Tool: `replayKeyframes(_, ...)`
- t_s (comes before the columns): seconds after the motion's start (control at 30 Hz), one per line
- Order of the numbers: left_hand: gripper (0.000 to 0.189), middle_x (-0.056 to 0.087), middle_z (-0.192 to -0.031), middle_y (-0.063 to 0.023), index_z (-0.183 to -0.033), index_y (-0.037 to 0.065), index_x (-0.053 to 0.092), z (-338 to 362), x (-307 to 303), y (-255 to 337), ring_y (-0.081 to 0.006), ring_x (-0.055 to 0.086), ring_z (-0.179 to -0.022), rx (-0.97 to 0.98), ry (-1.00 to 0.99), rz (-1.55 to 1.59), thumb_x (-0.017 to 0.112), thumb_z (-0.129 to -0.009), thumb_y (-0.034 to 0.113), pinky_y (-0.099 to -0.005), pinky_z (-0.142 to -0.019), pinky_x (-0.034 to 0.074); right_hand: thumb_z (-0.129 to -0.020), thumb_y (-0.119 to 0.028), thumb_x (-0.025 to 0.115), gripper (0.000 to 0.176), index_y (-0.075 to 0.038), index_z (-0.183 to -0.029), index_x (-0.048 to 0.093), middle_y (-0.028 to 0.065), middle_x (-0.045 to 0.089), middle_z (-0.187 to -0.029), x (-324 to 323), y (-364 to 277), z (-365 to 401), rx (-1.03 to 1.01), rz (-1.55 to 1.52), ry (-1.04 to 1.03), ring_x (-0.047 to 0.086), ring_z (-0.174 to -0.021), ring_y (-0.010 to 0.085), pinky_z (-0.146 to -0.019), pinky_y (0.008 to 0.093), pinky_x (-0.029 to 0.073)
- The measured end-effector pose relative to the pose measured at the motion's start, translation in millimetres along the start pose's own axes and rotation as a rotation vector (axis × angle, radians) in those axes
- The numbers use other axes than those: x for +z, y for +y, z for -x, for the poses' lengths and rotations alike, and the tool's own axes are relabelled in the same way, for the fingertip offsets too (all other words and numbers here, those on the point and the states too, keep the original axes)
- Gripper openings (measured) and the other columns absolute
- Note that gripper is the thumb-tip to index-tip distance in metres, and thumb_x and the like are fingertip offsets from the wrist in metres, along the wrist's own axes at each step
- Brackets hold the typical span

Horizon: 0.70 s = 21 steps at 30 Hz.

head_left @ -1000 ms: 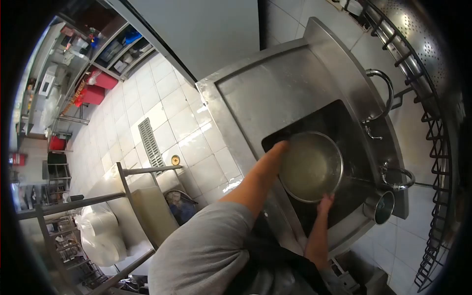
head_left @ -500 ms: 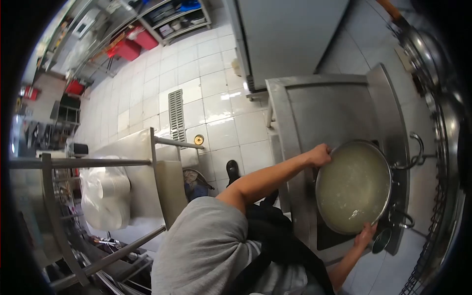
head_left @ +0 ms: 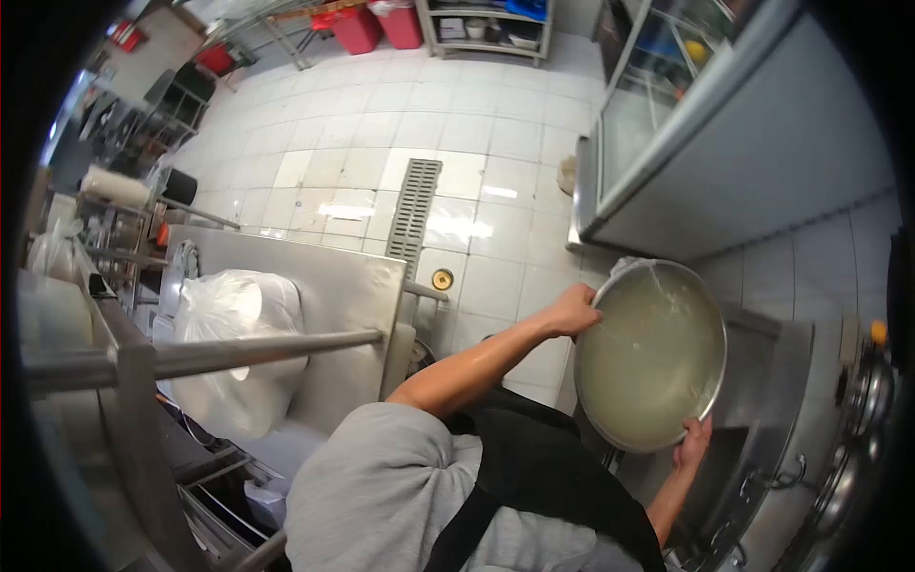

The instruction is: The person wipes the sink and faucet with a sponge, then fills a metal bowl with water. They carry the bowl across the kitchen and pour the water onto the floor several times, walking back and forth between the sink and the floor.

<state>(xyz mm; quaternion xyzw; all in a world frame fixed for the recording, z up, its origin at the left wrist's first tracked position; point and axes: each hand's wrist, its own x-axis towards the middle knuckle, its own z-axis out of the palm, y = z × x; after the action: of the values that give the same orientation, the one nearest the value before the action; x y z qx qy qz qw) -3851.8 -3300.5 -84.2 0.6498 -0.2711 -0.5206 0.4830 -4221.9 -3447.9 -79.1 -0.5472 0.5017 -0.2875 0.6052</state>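
A wide round metal pot (head_left: 648, 357) of cloudy, pale greenish liquid is held up between my hands, above the edge of a steel sink unit (head_left: 762, 381). My left hand (head_left: 575, 310) is closed on its rim at the left. Lower right, my right hand (head_left: 694, 443) grips the opposite side of the rim. The pot's underside is hidden, and any handles are covered by my hands. Some clear, wrinkled plastic-like material (head_left: 629, 263) shows at the far rim.
A steel fridge (head_left: 743, 143) stands ahead. Metal taps (head_left: 786, 474) project from the wall at the right. To the left, a steel table (head_left: 334, 286) carries a plastic bag of white containers (head_left: 238, 334). A drain grate (head_left: 415, 210) and brass floor cap (head_left: 442, 278) lie in the tiled floor.
The pot has come off the sink unit, moving away from the taps towards the fridge side, with both hands still on its rim. My view has turned left, showing more floor and the fridge front.
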Motion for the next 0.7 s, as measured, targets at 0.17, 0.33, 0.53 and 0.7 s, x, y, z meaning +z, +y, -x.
replayKeyframes(0.17,0.022,0.062,-0.066,-0.0091,-0.084,-0.007,0.066,-2.9,-132.4,-4.3,-0.0155,0.059,-0.055,-0.034,0.345,0.040,0.058,-0.074,0.011,-0.0324,-0.050,0.049,-0.076,0.002,0.048,0.056,0.002,-0.132,0.044,0.0100,0.059,-0.118,148.8,-1.5,-107.9,0.017,-0.116,-0.328,0.057,-0.104,0.0199,-0.091,0.0310,0.044)
replayKeyframes(0.33,0.022,0.064,-0.073,-0.0100,-0.089,-0.006,0.067,-13.3,-249.1,-19.7,-0.0165,0.061,-0.060,-0.060,0.567,0.140,0.057,-0.076,0.009,-0.0315,-0.052,0.051,-0.075,0.002,0.048,0.052,0.004,-0.127,0.047,0.0107,0.060,-0.111,316.7,-45.8,-201.1,-0.047,0.041,-0.538,0.059,-0.097,0.0199,-0.085,0.0289,0.047)
replayKeyframes(0.53,0.015,0.063,-0.071,-0.0077,-0.087,-0.003,0.063,-35.1,-342.7,-49.4,-0.0147,0.061,-0.058,-0.100,0.851,0.323,0.058,-0.078,0.008,-0.0304,-0.052,0.052,-0.074,0.004,0.046,0.048,0.002,-0.122,0.051,0.0077,0.062,-0.101,491.2,-58.1,-337.0,-0.080,0.180,-0.883,0.059,-0.084,0.0155,-0.075,0.0275,0.048)
replayKeyframes(0.7,0.019,0.058,-0.061,-0.0018,-0.075,-0.003,0.064,-70.7,-395.7,-49.1,-0.0088,0.049,-0.050,-0.005,1.101,0.491,0.061,-0.082,0.014,-0.0275,-0.046,0.038,-0.074,0.005,0.045,0.050,-0.001,-0.123,0.051,0.0069,0.062,-0.100,636.5,-85.4,-404.4,-0.025,0.222,-1.097,0.058,-0.082,0.0142,-0.074,0.0270,0.048)
